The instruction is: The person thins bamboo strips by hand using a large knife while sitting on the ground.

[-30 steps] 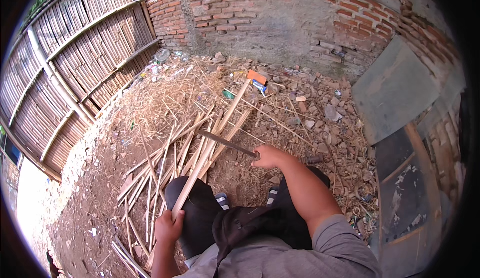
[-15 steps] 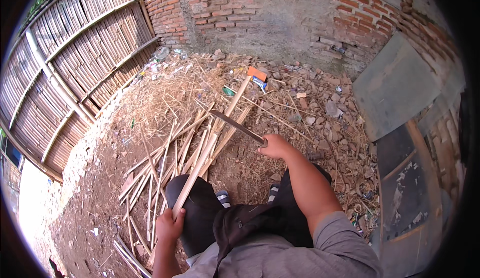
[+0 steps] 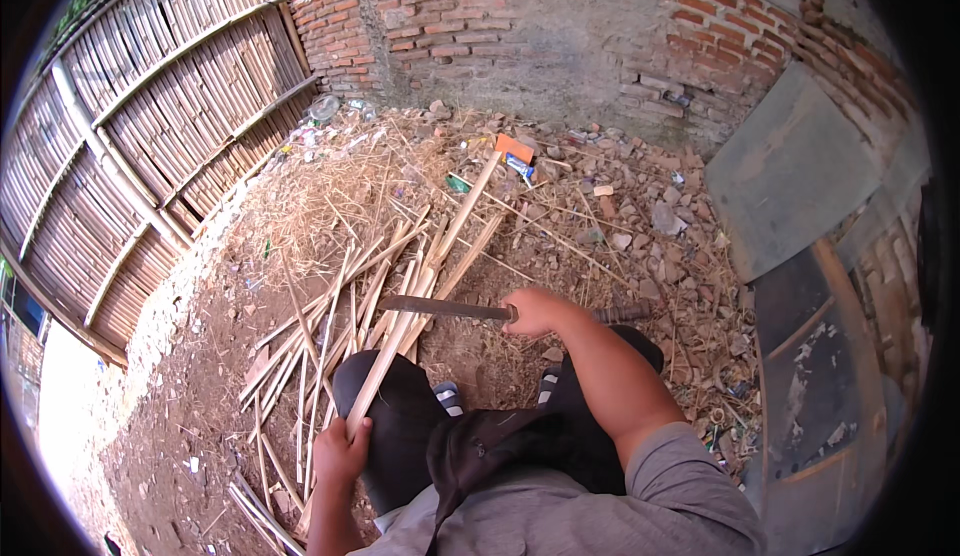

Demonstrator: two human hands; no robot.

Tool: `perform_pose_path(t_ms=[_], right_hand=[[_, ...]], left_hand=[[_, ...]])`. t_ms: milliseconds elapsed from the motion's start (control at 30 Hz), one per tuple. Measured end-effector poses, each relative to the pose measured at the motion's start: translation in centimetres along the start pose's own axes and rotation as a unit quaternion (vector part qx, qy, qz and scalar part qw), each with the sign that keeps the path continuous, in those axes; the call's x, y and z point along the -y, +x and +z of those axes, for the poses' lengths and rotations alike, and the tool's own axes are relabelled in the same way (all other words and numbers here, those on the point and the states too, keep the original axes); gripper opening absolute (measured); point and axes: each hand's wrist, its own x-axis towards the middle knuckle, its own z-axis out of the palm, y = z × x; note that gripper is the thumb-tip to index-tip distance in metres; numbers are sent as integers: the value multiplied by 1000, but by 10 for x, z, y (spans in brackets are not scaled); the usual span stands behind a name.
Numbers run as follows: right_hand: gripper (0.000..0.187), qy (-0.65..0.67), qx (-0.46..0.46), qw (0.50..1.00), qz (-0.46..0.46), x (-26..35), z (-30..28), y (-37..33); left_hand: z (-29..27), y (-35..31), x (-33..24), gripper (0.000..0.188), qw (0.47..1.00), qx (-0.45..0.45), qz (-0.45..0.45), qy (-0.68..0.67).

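Observation:
At the lower left, my left hand [image 3: 341, 452] is closed around the near end of a long pale bamboo strip [image 3: 378, 371]. The strip slopes up and away past my left knee onto other split strips. My right hand [image 3: 540, 312] grips the handle of a machete [image 3: 450, 308], partly hidden in the fist. Its dark blade points left, nearly level, and crosses over the held strip; whether it touches the strip I cannot tell. Under and left of the strip lies a loose pile of split bamboo strips [image 3: 300, 348].
A bamboo fence [image 3: 150, 146] stands at left, a worn brick wall [image 3: 560, 41] at the back. Grey panels [image 3: 795, 171] lean at right. Dry straw [image 3: 300, 186], rubble [image 3: 650, 226] and an orange piece [image 3: 514, 147] litter the ground. A dark cylindrical object [image 3: 622, 313] lies near my right knee.
The machete has come down and nearer to me, its blade turning from a slant to almost level across the strip. My left hand has stayed in place.

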Motion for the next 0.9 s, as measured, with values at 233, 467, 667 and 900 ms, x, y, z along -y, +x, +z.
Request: perform_pose_path(t_ms=[233, 467, 667, 900], right_hand=[[42, 51, -67, 993, 82, -13, -9, -3], [49, 54, -41, 997, 36, -4, 0, 0], [49, 60, -82, 994, 39, -12, 8, 4], [58, 67, -47, 995, 51, -8, 3, 0]], left_hand=[[1, 0, -1, 54, 1000, 2, -3, 2], [0, -1, -2, 54, 1000, -6, -2, -13], [-2, -1, -5, 54, 1000, -1, -4, -25], [0, 0, -4, 55, 1000, 0, -10, -18]])
